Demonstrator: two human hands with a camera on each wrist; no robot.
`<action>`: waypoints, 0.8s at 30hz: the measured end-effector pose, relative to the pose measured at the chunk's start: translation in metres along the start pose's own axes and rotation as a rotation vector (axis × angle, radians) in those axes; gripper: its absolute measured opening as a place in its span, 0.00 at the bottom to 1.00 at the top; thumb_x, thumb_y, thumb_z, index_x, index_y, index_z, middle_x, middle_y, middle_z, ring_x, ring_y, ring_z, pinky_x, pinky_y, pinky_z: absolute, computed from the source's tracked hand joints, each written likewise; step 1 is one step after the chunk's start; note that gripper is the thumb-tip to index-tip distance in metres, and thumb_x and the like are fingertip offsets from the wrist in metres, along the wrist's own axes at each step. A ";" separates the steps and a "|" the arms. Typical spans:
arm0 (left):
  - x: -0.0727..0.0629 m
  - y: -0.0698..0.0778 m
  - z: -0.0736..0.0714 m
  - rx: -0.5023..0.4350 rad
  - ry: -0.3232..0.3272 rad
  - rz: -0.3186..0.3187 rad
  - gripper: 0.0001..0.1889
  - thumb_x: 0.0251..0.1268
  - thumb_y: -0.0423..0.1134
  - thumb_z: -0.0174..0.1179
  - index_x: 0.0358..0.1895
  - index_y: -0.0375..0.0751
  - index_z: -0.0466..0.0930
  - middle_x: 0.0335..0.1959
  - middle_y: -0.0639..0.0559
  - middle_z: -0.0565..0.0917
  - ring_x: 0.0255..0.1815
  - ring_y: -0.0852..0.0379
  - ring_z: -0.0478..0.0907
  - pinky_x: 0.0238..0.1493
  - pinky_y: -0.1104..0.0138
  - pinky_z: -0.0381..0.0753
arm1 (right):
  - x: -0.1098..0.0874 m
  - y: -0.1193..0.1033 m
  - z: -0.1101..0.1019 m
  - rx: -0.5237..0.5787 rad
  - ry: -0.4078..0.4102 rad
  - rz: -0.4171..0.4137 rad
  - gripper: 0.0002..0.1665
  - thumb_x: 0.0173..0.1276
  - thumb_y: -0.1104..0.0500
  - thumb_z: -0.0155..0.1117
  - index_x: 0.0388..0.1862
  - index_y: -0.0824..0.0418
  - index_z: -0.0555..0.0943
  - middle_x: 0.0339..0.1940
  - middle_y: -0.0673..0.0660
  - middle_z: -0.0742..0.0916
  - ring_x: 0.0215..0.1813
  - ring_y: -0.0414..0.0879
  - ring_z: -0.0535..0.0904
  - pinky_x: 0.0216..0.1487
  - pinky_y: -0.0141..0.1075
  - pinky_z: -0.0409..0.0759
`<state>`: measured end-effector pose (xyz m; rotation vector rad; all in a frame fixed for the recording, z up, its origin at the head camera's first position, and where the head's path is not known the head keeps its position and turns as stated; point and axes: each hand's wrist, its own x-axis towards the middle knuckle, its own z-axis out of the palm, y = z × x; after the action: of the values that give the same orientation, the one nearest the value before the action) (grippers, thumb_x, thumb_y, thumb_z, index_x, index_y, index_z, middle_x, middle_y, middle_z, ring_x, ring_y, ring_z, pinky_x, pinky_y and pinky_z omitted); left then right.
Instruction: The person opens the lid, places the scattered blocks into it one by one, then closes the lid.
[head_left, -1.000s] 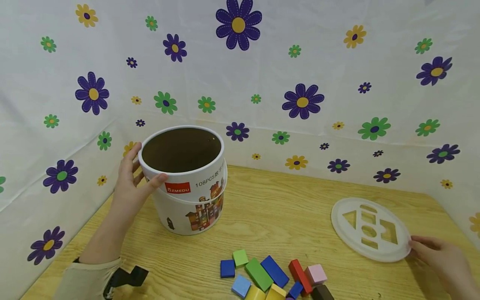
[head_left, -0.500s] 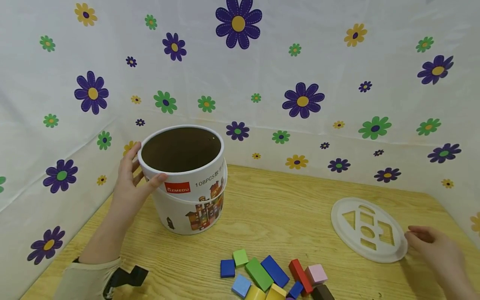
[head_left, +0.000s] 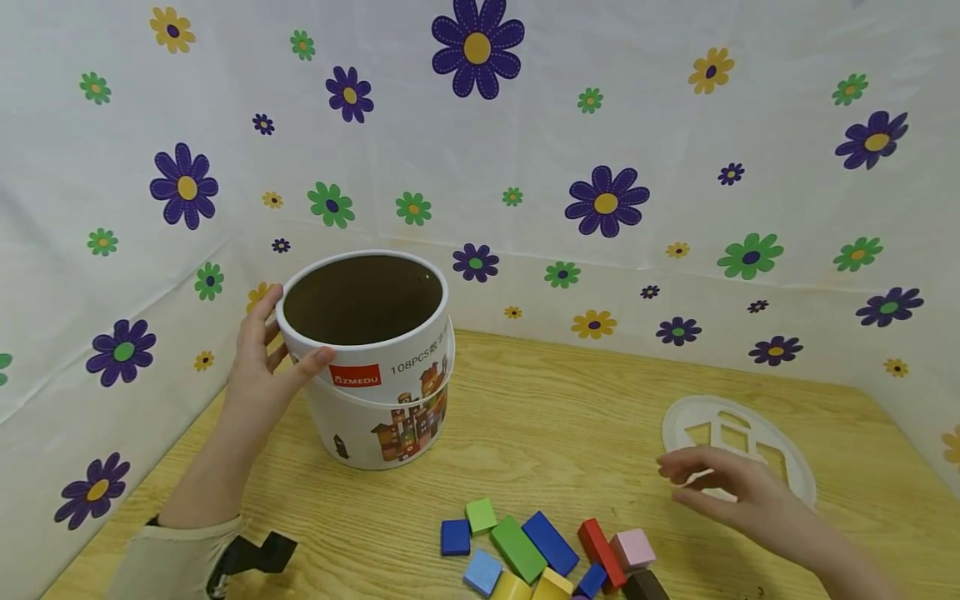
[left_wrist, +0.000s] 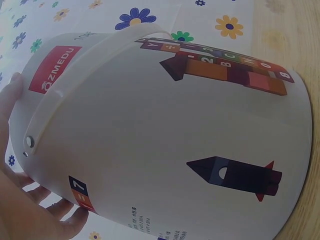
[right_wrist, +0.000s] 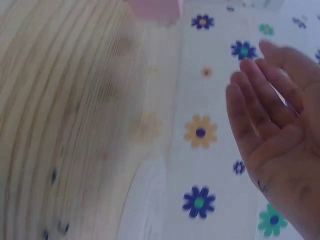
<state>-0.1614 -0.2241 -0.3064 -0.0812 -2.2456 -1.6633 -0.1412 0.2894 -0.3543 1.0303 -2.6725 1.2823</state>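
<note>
A white bucket (head_left: pixel 348 425) with a thin handle, a red label and printed block pictures stands upright on the table at left, its inside dark. My left hand (head_left: pixel 258 371) grips its rim side, thumb in front and fingers round the left. Close up in the left wrist view, the fingers curve along the bucket wall (left_wrist: pixel 140 120). My right hand (head_left: pixel 742 496) holds nothing, fingers relaxed, and overlaps part of the white lid (head_left: pixel 678 417) with shaped cutouts. Several coloured blocks, among them a green block (head_left: pixel 517 550) and a pink block (head_left: pixel 632 548), lie at the front.
The wooden table (head_left: pixel 555 400) meets a flower-print cloth (head_left: pixel 525 150) behind and at both sides. A red block (head_left: pixel 600 552) and a dark brown block (head_left: pixel 645 586) are part of the group at the bottom edge.
My right hand has let go of the lid's right edge and moved left across it. The lid shifted slightly left, then stayed. My left hand and the bucket have not moved.
</note>
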 end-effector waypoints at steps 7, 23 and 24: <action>0.000 0.000 0.000 0.004 0.002 -0.004 0.46 0.62 0.42 0.64 0.76 0.62 0.43 0.75 0.54 0.46 0.73 0.42 0.47 0.66 0.41 0.57 | 0.014 -0.018 0.024 0.168 -0.301 -0.064 0.28 0.65 0.63 0.65 0.63 0.56 0.71 0.56 0.57 0.80 0.56 0.45 0.76 0.52 0.37 0.79; 0.000 0.003 0.001 0.007 0.005 0.008 0.46 0.61 0.43 0.64 0.77 0.58 0.43 0.75 0.53 0.45 0.73 0.43 0.47 0.69 0.43 0.54 | 0.025 -0.023 0.049 0.100 -0.596 0.114 0.44 0.59 0.45 0.70 0.72 0.52 0.64 0.66 0.51 0.72 0.64 0.43 0.66 0.60 0.34 0.70; 0.000 0.003 0.001 0.006 0.006 0.009 0.46 0.61 0.43 0.64 0.77 0.58 0.43 0.75 0.53 0.45 0.73 0.43 0.47 0.69 0.44 0.54 | 0.026 -0.023 0.051 0.097 -0.602 0.108 0.44 0.59 0.45 0.70 0.71 0.53 0.64 0.66 0.51 0.73 0.63 0.43 0.67 0.60 0.34 0.71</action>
<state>-0.1607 -0.2223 -0.3043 -0.0853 -2.2427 -1.6496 -0.1349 0.2294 -0.3649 1.5114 -3.1496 1.2945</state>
